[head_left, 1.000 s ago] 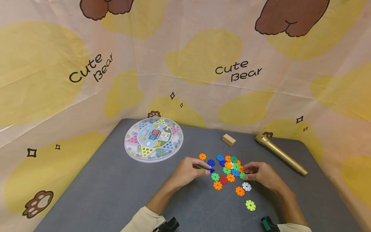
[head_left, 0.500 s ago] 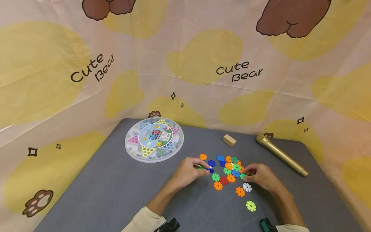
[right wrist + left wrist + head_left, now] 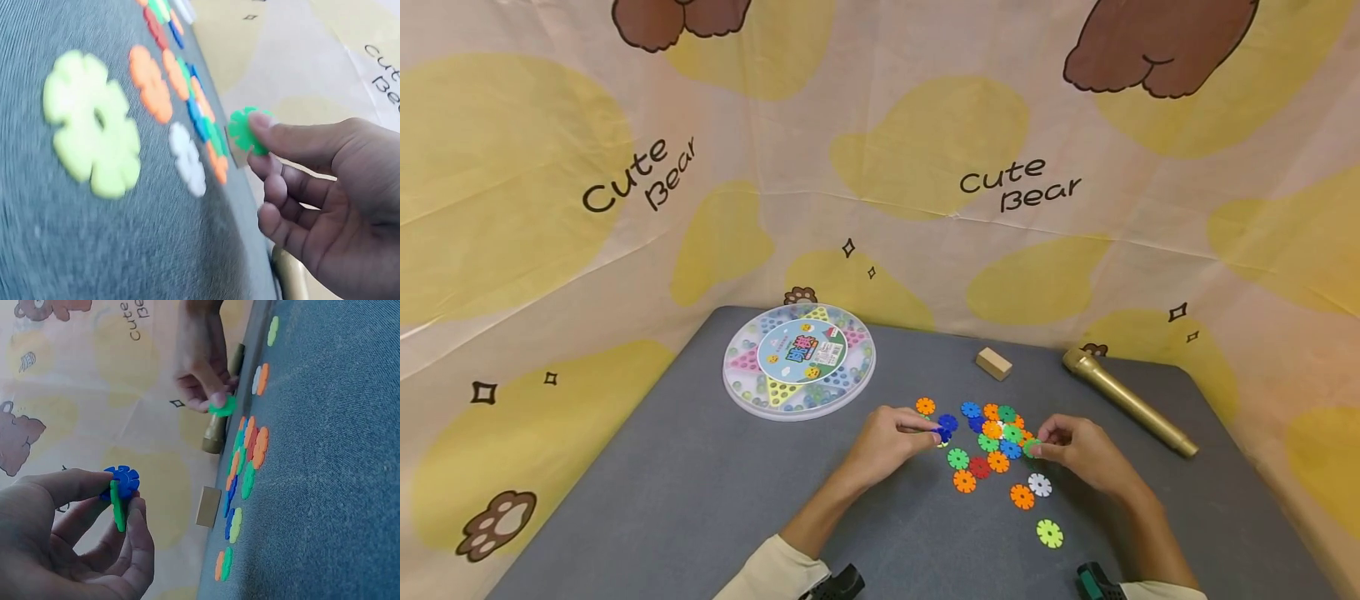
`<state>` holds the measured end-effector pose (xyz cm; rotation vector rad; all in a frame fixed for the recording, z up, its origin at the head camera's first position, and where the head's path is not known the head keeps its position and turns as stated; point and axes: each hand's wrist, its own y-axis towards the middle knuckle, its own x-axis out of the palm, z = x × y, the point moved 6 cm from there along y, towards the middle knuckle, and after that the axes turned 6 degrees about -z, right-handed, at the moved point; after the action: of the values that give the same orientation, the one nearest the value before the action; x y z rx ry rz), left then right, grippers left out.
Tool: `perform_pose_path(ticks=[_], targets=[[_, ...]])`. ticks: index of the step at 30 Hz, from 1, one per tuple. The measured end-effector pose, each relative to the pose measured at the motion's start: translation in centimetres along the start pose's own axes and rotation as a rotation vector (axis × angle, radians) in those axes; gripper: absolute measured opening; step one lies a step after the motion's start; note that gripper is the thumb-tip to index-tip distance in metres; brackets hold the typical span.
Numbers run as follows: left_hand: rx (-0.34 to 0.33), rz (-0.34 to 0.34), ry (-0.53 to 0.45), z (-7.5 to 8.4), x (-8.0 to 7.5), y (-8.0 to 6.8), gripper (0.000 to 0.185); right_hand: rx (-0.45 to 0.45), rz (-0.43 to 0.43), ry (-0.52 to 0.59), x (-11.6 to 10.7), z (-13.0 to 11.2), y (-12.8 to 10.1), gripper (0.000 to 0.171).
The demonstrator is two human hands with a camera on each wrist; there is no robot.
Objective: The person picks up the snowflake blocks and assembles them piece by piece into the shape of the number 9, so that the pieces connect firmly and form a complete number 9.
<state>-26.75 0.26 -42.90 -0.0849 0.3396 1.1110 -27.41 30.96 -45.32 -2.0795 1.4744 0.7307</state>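
L hand [image 3: 69,544] pinches joined discs [image 3: 120,490]; R hand [image 3: 325,206] green disc [image 3: 247,131].

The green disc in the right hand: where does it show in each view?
Head: green disc at the right hand's fingertips, right edge of the pile.
Left wrist: upper middle, pinched above the table.
Right wrist: centre right, at the fingertips.
Shared landmark: gold microphone, partly hidden in both wrist views.

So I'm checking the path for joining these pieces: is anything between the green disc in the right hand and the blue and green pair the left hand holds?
Nothing visible blocks it. The right hand pinches the green disc above the loose discs on the table; these lie below the gap to the left hand and its joined pair.
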Motion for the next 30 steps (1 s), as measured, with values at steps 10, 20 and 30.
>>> perform_pose_path(ticks=[10, 20, 30], targets=[[-0.033, -0.045, -0.030, -0.2, 0.2, -0.1, 0.020, -0.050, -0.033, 0.131, 1.7, -2.4, 0.9, 0.024], [-0.035, -0.063, 0.014, -0.5, 0.6, 0.0, 0.015, -0.064, -0.101, 0.213, 4.2, -4.5, 1.3, 0.032], [-0.048, -0.089, 0.031, -0.6, 0.8, 0.0, 0.012, -0.027, -0.114, 0.356, 5.3, -5.9, 1.1, 0.031]])
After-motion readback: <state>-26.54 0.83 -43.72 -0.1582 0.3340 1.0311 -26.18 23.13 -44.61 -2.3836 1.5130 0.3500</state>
